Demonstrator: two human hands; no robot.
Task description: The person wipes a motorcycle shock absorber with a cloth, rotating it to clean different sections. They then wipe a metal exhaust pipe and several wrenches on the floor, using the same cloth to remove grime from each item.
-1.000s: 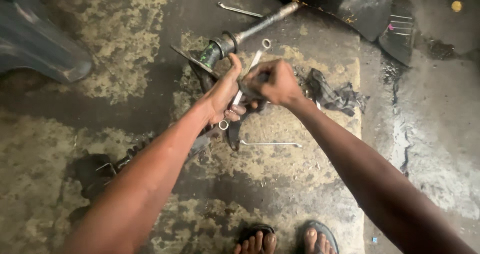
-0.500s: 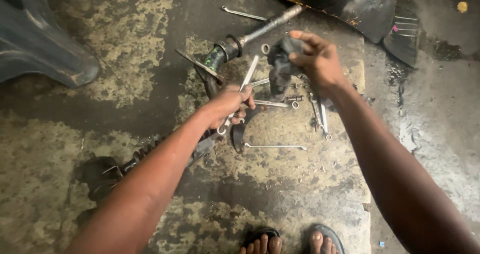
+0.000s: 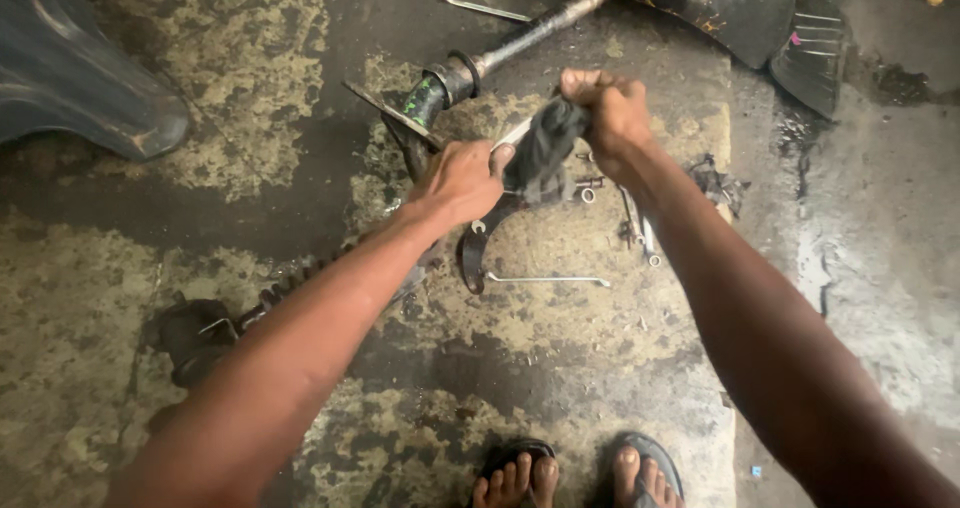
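The person's right hand point(image 3: 605, 108) is clenched around the upper end of a dark rag point(image 3: 540, 153), which hangs down against the left hand point(image 3: 462, 180). The left hand is curled around a slim metal tool point(image 3: 515, 134) whose pale end shows between the two hands; the rag covers the rest, so its kind cannot be told. Below the hands a long greasy shaft assembly point(image 3: 455, 80) lies diagonally on the floor, its ribbed rubber boot point(image 3: 290, 283) partly hidden by the left forearm. Wrenches point(image 3: 545, 280) and small fittings lie scattered just beside it. The surface is stained, flaking concrete floor point(image 3: 560, 338), wet at the right. Sandalled feet point(image 3: 580, 473) are cut off at the bottom edge; a dark curved panel point(image 3: 70, 78) is cropped at upper left.
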